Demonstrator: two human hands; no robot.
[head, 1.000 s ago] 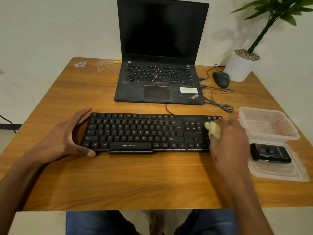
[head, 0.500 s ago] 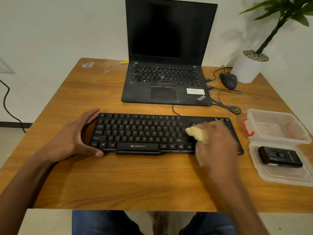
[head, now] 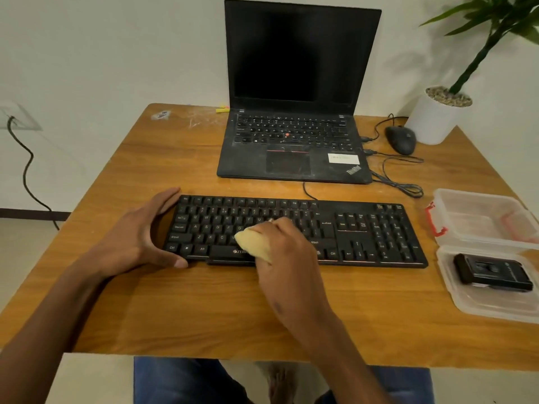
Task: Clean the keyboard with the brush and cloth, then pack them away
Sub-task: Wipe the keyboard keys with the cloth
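Observation:
A black keyboard (head: 364, 231) lies across the middle of the wooden table (head: 204, 310). My right hand (head: 285, 246) grips a bunched yellow cloth (head: 252, 243) and presses it on the keys near the space bar. My left hand (head: 137, 237) grips the keyboard's left end, thumb at the front edge and fingers round the back corner. A black brush case (head: 493, 271) lies in a clear plastic lid (head: 478, 307) at the right edge.
An open black laptop (head: 294, 141) stands behind the keyboard. A wired mouse (head: 401, 139) and a white plant pot (head: 437, 118) sit at the back right. A clear plastic box (head: 484, 217) with a red clip is right of the keyboard.
My right hand has wiped the cloth leftward along the keyboard, from the number pad to the middle keys. My left hand has kept its hold on the left end.

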